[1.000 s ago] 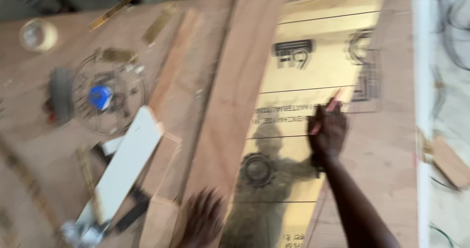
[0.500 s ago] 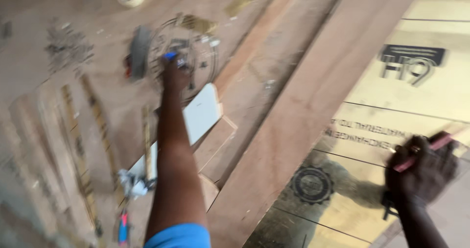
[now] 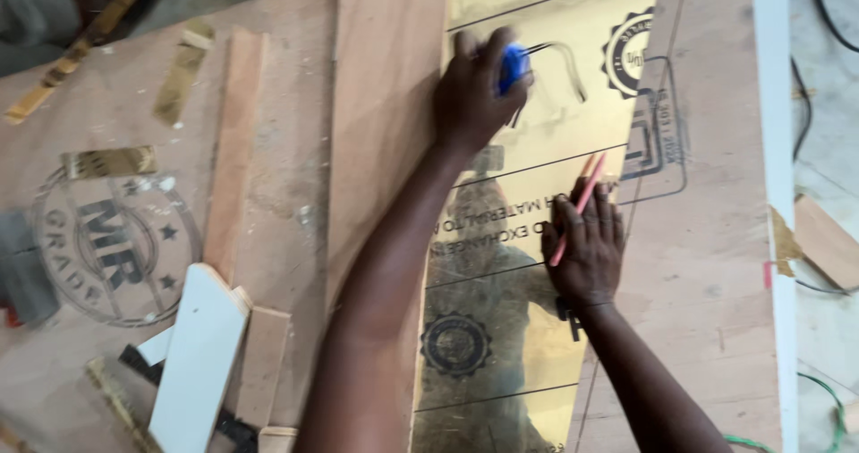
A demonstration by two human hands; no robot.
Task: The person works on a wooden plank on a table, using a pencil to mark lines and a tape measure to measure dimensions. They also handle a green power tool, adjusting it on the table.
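While pinned flat, gold mirrored sheet [image 3: 528,238], dark printed stamps.

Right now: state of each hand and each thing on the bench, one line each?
left hand: closed on a small blue object, over the sheet.
small blue object: gripped, blurred.
right hand: flat on the sheet, pencil between fingers.
red pencil: held, tilted.
gold mirror-finish sheet: flat, lines drawn across.
long wooden plank: lying along the sheet's edge.
white board offcut: lying loose.

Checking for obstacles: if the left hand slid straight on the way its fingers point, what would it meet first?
Probably nothing: the left hand, gripping a blue object, has only bare gold sheet ahead up to the frame edge.
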